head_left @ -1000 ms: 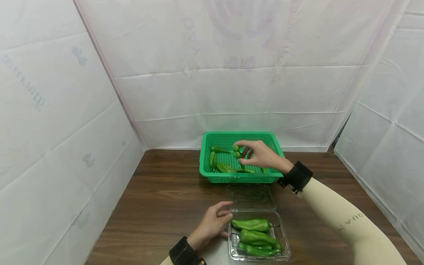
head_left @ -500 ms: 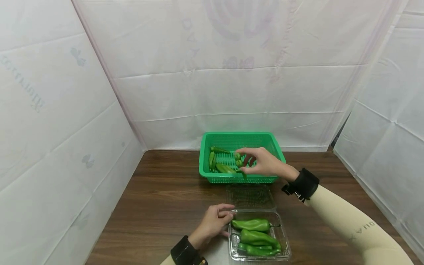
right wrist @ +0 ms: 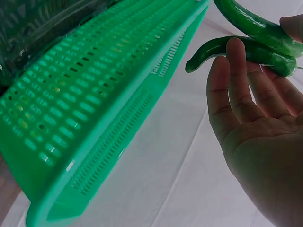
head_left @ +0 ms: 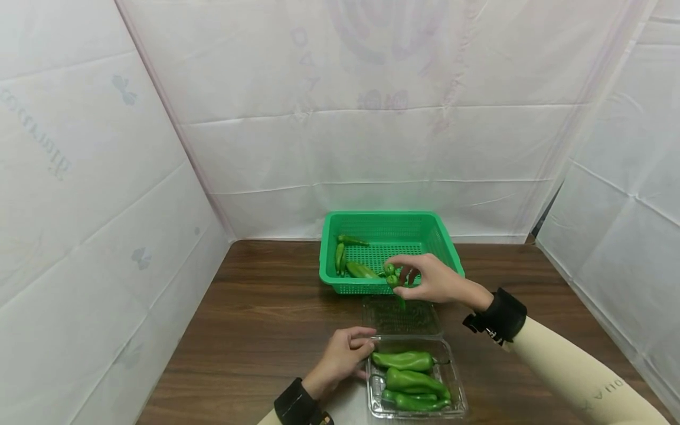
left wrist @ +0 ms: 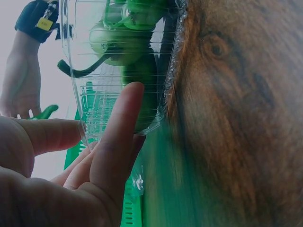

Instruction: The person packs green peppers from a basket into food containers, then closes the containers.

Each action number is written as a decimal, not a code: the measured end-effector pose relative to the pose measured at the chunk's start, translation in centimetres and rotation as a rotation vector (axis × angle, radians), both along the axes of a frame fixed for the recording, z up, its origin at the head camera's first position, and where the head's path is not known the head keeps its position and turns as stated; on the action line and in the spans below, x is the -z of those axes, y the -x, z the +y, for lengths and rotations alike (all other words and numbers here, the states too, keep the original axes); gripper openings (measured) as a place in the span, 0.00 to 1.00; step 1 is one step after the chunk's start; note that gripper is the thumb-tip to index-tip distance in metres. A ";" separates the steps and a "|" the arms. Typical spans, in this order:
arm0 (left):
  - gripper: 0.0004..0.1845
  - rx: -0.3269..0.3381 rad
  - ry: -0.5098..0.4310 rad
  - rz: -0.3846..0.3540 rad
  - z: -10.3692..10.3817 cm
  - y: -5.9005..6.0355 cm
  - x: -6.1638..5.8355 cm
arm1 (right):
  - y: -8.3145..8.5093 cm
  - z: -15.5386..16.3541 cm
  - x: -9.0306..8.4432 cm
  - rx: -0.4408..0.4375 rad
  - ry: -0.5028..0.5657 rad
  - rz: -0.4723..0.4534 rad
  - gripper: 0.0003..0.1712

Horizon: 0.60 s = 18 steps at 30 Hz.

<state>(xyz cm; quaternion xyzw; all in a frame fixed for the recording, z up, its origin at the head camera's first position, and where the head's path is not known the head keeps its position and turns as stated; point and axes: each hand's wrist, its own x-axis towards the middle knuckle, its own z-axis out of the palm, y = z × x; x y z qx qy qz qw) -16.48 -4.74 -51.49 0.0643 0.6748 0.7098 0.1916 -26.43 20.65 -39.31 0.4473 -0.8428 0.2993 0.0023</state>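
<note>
In the head view, my right hand pinches two slim green chili peppers between thumb and fingers, above the front edge of the green basket. The right wrist view shows these curved peppers side by side. My left hand is at the left side of an open clear plastic box. In the left wrist view, its thumb touches the rim and a straight index finger lies against the outer wall. Several larger green peppers lie in the box.
More green peppers lie at the left of the basket. The box's clear lid is folded back on the brown wooden table, just before the basket. White sheeting walls in the back and sides.
My right hand has brought the two chili peppers from over the basket toward me, to its front edge. My left hand has shifted slightly right against the box.
</note>
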 end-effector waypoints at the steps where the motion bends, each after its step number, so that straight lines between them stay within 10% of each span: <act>1: 0.19 0.000 0.000 -0.001 0.0 0.0 0.0 | -0.3 0.1 0.0 -0.002 0.002 0.000 0.30; 18: 0.20 0.002 -0.008 0.001 0.0 0.0 -0.2 | -3.8 2.0 1.9 -0.051 -0.054 -0.040 0.26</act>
